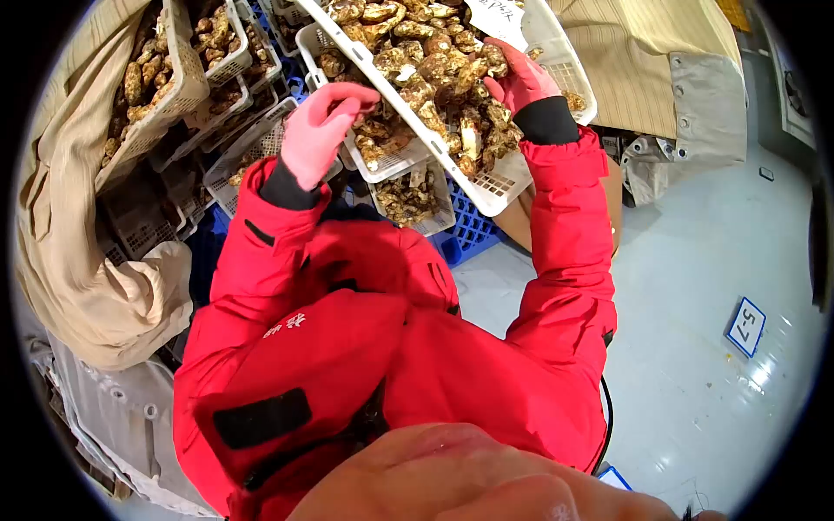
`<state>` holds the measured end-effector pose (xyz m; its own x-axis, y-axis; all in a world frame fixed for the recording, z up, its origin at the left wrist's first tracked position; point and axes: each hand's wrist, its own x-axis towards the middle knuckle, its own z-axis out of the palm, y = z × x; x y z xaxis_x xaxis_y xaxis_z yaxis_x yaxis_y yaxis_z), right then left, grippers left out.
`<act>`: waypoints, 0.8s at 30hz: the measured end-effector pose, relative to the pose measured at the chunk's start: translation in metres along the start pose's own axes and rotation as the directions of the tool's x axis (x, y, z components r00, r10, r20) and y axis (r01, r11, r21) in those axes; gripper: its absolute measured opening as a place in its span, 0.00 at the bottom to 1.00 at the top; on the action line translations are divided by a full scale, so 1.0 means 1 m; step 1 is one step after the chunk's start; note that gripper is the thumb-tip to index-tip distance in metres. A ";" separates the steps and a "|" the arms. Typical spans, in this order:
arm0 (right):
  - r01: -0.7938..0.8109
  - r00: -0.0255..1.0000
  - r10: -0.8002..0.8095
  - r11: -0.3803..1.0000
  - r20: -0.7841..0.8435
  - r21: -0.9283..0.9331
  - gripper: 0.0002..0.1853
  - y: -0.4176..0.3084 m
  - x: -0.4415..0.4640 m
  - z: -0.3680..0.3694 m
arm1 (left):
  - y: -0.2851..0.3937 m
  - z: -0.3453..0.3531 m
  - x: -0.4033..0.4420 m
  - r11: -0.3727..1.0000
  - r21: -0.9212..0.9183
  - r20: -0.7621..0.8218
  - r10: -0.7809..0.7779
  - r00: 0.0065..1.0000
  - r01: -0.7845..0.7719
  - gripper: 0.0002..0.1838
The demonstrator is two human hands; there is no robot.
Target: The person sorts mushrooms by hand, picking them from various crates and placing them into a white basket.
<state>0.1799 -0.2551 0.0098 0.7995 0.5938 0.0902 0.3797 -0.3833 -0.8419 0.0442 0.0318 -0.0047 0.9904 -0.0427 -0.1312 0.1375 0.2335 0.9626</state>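
Observation:
A white plastic crate point(499, 198) lies tilted in front of me, heaped with brown and cream mushrooms point(434, 69). My right hand point(528, 82), in a pink glove, is at the crate's right side. Its thumb and fingers are on either side of a mushroom point(494, 61) at the edge of the heap. My left hand point(321, 130), also gloved in pink, hovers by the crate's left rim with its fingers curled in and the thumb against them; nothing shows in it. A white paper label point(499, 19) with writing lies on the mushrooms near the far end.
More mushroom crates point(187, 65) are stacked on the left, and smaller baskets point(447, 208) sit below the tilted crate. A blue plastic pallet point(473, 230) lies underneath. Beige cloth point(82, 243) drapes the left side. A sign point(745, 327) marked 5-7 is on the grey floor point(678, 260).

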 end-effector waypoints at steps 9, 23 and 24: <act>-0.417 0.904 0.376 0.667 0.203 0.618 0.22 -0.097 0.008 0.047 | 0.022 0.038 0.012 0.934 0.231 0.123 -0.305 0.945 0.271 0.22; 0.058 0.948 0.223 0.574 0.225 -0.817 0.32 0.000 -0.001 0.059 | -0.420 -0.224 -0.092 0.486 -0.578 -0.171 -0.858 0.485 0.656 0.39; -0.003 0.959 0.223 0.627 0.176 -0.779 0.31 0.003 0.000 0.054 | -0.423 -0.226 -0.089 0.426 -0.553 -0.218 -0.903 0.370 0.716 0.37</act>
<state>0.1559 -0.2185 -0.0213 0.7692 0.6084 -0.1953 0.5983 -0.7931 -0.1142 -0.1001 0.1563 -0.4541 0.2440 -0.0148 -0.9697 0.7732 0.6064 0.1854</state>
